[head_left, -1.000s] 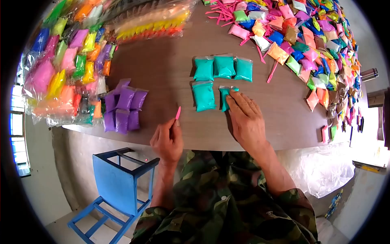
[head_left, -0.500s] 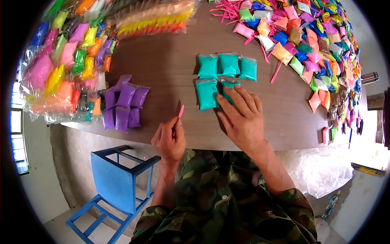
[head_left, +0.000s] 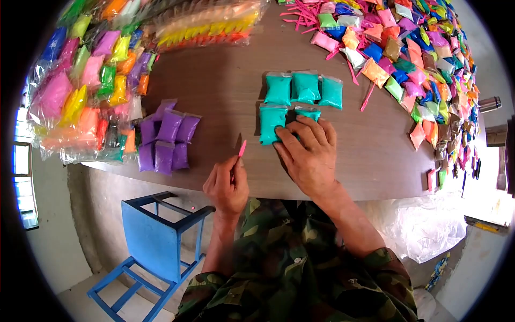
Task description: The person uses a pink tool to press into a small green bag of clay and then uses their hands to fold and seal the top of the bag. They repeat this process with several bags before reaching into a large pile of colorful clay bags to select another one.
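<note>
My left hand is closed around a pink plastic stick, whose tip points up and away from me at the table's near edge. My right hand rests on the teal packets, fingers slightly bent and apart. Its fingers cover most of one small teal packet; the thumb and index finger touch the lower edge of the teal packet beside it. Just beyond, a row of three teal packets lies flat. Left of my left hand is a cluster of several purple packets.
Large clear bags of coloured packets cover the table's left side. A heap of loose packets with pink sticks fills the far right. A blue chair stands below the table, and clear plastic sheeting hangs at right.
My right hand has shifted slightly left and its fingers have bent more over the teal packets. My left hand keeps the pink stick, almost unmoved.
</note>
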Demonstrator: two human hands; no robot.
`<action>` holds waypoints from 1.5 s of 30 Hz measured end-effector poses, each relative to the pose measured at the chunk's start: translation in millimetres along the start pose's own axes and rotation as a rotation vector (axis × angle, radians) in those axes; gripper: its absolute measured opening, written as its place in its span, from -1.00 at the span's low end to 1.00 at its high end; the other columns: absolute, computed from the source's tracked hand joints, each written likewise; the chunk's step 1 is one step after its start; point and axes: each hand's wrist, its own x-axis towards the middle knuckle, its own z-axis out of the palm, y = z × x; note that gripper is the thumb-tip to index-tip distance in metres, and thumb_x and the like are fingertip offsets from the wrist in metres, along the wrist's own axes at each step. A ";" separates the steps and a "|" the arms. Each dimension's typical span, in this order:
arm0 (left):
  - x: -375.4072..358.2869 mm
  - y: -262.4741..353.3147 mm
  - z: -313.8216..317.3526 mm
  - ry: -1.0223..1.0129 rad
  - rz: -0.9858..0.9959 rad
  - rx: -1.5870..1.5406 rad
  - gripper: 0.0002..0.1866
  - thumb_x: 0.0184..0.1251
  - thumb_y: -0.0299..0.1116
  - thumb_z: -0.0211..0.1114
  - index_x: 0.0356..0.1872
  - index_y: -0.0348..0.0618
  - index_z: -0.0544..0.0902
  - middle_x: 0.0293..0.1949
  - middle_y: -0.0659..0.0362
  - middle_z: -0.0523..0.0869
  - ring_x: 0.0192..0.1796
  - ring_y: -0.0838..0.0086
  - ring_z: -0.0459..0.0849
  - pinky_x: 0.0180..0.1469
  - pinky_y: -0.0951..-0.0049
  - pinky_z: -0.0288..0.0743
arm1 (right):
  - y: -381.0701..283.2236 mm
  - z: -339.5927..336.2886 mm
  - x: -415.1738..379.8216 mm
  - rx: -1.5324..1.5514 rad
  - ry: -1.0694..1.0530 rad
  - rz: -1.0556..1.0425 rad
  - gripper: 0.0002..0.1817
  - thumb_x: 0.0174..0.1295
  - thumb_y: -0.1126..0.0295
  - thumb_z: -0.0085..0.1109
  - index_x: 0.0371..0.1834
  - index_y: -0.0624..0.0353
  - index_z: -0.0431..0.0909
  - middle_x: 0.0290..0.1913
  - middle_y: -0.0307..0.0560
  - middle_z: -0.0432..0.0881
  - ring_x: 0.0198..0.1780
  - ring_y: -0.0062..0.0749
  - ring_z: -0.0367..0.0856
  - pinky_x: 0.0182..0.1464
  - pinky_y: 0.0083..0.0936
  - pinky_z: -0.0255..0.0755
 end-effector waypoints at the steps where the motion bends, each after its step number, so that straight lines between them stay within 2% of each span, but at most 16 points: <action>1: -0.5 -0.2 0.7 0.007 -0.007 -0.005 -0.93 0.43 -0.56 0.49 -0.14 -0.23 0.79 -0.44 0.17 0.70 -0.53 0.51 0.54 -0.47 0.44 0.37 | -1.0 0.9 -0.2 -0.003 0.009 -0.002 -0.62 0.15 0.31 0.61 0.07 -0.01 0.81 0.09 -0.23 0.72 0.30 -0.20 0.64 0.40 0.02 0.36; 3: -0.7 1.0 0.3 0.015 -0.014 -0.011 -0.93 0.43 -0.56 0.49 -0.14 -0.24 0.79 -0.44 0.17 0.70 -0.53 0.51 0.54 -0.47 0.44 0.37 | -1.9 -0.8 -0.5 -0.006 0.018 -0.004 -0.61 0.15 0.29 0.61 0.08 -0.01 0.81 0.11 -0.24 0.72 0.30 -0.20 0.64 0.40 0.03 0.36; 5: 0.6 3.1 -2.1 -0.010 -0.046 -0.004 -0.87 0.36 -0.59 0.51 -0.13 -0.19 0.79 -0.39 0.09 0.73 -0.49 0.29 0.67 -0.44 0.33 0.48 | -4.4 -7.0 -0.7 0.005 0.036 0.039 -0.62 0.17 0.29 0.55 0.08 -0.02 0.79 0.10 -0.18 0.67 0.27 -0.16 0.63 0.36 0.02 0.38; 11: -0.4 2.0 -1.8 -0.015 -0.030 0.004 -0.87 0.37 -0.58 0.51 -0.12 -0.20 0.78 -0.41 0.10 0.71 -0.50 0.29 0.65 -0.46 0.33 0.46 | 19.7 -28.3 -15.0 0.004 -0.005 0.154 -0.62 0.21 0.32 0.54 0.11 0.05 0.79 0.20 -0.03 0.66 0.29 -0.03 0.62 0.29 0.01 0.41; 21: 1.2 0.6 -0.6 0.005 0.061 0.007 -0.87 0.38 -0.58 0.51 -0.12 -0.20 0.79 -0.47 0.15 0.64 -0.55 0.35 0.55 -0.51 0.33 0.33 | 25.7 -35.4 -10.0 0.011 -0.003 0.164 -0.68 0.26 0.32 0.49 0.09 0.02 0.81 0.18 -0.12 0.69 0.16 -0.15 0.68 0.24 -0.15 0.48; 25: 0.8 4.9 -3.0 -0.014 -0.002 0.011 -0.89 0.41 -0.59 0.47 -0.12 -0.21 0.78 -0.47 0.15 0.62 -0.55 0.39 0.52 -0.50 0.35 0.32 | 73.5 -72.7 7.5 -0.082 0.152 0.307 -0.68 0.33 0.35 0.42 0.14 0.08 0.80 0.05 -0.01 0.75 0.04 -0.01 0.72 0.09 -0.10 0.54; 26: 3.1 7.1 -3.9 -0.032 -0.022 0.008 -0.90 0.42 -0.60 0.46 -0.12 -0.21 0.78 -0.47 0.14 0.62 -0.55 0.39 0.51 -0.50 0.35 0.32 | 96.3 -84.7 16.5 -0.167 0.254 0.259 -0.67 0.35 0.32 0.42 0.14 0.14 0.78 -0.01 0.06 0.77 -0.06 0.08 0.74 -0.01 -0.05 0.58; 29: 7.2 9.6 -3.0 -0.011 0.025 0.010 -0.91 0.43 -0.60 0.45 -0.13 -0.22 0.77 -0.46 0.14 0.63 -0.55 0.39 0.52 -0.50 0.36 0.32 | 179.4 -105.6 36.4 -0.342 0.319 0.469 -0.64 0.34 0.19 0.47 0.07 0.17 0.77 -0.02 0.07 0.79 -0.05 0.10 0.78 0.00 -0.07 0.63; 31: 6.6 8.6 -3.5 -0.015 0.034 0.011 -0.91 0.44 -0.60 0.44 -0.12 -0.25 0.76 -0.44 0.11 0.65 -0.53 0.34 0.57 -0.48 0.36 0.37 | 210.6 -122.6 61.4 -0.366 0.266 0.678 -0.40 0.41 -0.09 0.37 0.21 0.23 0.69 -0.09 0.10 0.85 -0.03 0.08 0.83 0.00 -0.04 0.63; 33: 6.0 5.6 -2.3 -0.015 0.044 0.024 -0.92 0.44 -0.60 0.43 -0.11 -0.27 0.75 -0.41 0.08 0.68 -0.49 0.28 0.63 -0.45 0.35 0.43 | 232.9 -125.1 76.3 -0.397 0.184 0.803 -0.31 0.38 -0.18 0.36 0.23 0.27 0.64 -0.21 0.12 0.87 -0.09 0.12 0.85 -0.02 -0.02 0.64; 35: 3.6 8.8 -4.4 -0.027 0.019 0.033 -0.92 0.44 -0.60 0.42 -0.11 -0.28 0.75 -0.38 0.04 0.71 -0.46 0.24 0.67 -0.42 0.34 0.47 | 247.3 -118.2 83.3 -0.431 0.188 0.779 -0.30 0.36 -0.20 0.37 0.20 0.27 0.61 -0.28 0.11 0.86 -0.14 0.16 0.85 -0.06 0.01 0.63; 37: 0.8 8.1 -5.1 -0.060 -0.083 0.017 -0.96 0.50 -0.52 0.41 -0.14 -0.26 0.75 -0.39 0.04 0.70 -0.45 0.22 0.61 -0.39 0.25 0.40 | 260.7 -110.9 86.8 -0.435 0.184 0.807 -0.39 0.37 -0.11 0.37 0.18 0.22 0.61 -0.25 0.14 0.86 -0.13 0.18 0.84 -0.06 0.04 0.62; 40: 1.6 6.7 -5.2 -0.057 -0.058 0.010 -0.96 0.50 -0.52 0.41 -0.14 -0.27 0.75 -0.41 0.06 0.68 -0.47 0.25 0.59 -0.41 0.26 0.38 | 272.0 -106.9 84.3 -0.425 0.224 0.781 -0.51 0.37 0.09 0.36 0.24 0.15 0.63 -0.23 0.15 0.86 -0.13 0.16 0.85 -0.08 0.03 0.64; 43: -0.6 5.5 -4.8 -0.057 -0.040 0.013 -0.95 0.51 -0.52 0.41 -0.13 -0.27 0.76 -0.41 0.07 0.68 -0.47 0.26 0.59 -0.40 0.28 0.39 | 258.2 -121.7 72.2 -0.316 0.324 0.727 -0.49 0.37 0.12 0.34 0.28 0.18 0.65 -0.18 0.15 0.87 -0.13 0.14 0.85 -0.06 -0.01 0.66; 44: -1.1 5.7 -5.6 -0.060 -0.037 0.013 -0.95 0.51 -0.52 0.41 -0.13 -0.27 0.76 -0.41 0.07 0.68 -0.47 0.26 0.59 -0.40 0.28 0.39 | 246.8 -129.7 65.6 -0.289 0.349 0.720 -0.50 0.36 0.16 0.37 0.26 0.23 0.71 -0.18 0.09 0.88 -0.19 -0.08 0.87 -0.05 -0.17 0.69; 45: -0.9 6.0 -5.5 -0.057 -0.037 0.020 -0.95 0.52 -0.51 0.41 -0.13 -0.27 0.76 -0.40 0.06 0.69 -0.46 0.25 0.61 -0.39 0.27 0.41 | 233.1 -139.5 57.7 -0.289 0.352 0.722 -0.50 0.36 0.16 0.37 0.26 0.23 0.71 -0.18 0.09 0.88 -0.19 -0.08 0.87 -0.05 -0.17 0.69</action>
